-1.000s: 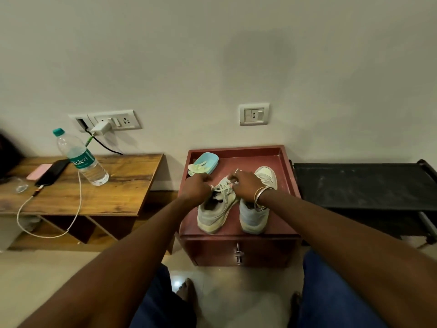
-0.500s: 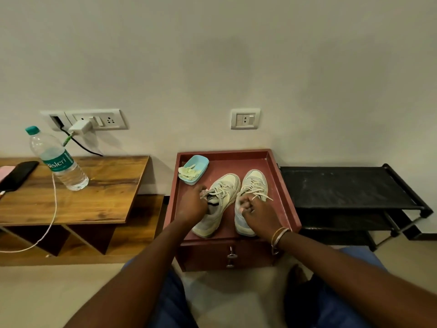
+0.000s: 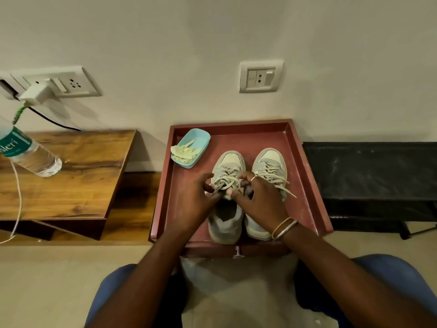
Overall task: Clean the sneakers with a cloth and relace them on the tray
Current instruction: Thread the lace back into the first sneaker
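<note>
Sneakers [image 3: 228, 162], head view: position? (Inspector)

Pair side by side on the red tray [image 3: 309, 176], toes to the wall, heels to the person. (Assessor)

Hands? (Inspector)

Left hand [image 3: 192, 201] and right hand [image 3: 262, 202] meet over the throat of the sneaker on the person's left. Each pinches a run of its lace [image 3: 225, 183]. The right wrist lies across the other sneaker's heel. (Assessor)

Step in hand, in your judgement? (Inspector)

Lacing or tying the left one. Recommend even tension on both ends, lace flat through each eyelet, shoe kept seated on the tray. The other sneaker's lace end [image 3: 287, 191] trails loose and likely wants tying next. (Assessor)

Cloth? (Inspector)

Cloth [image 3: 186, 151] sits in the blue dish [image 3: 201, 138], far left corner of the tray, apart from both hands. (Assessor)
</note>
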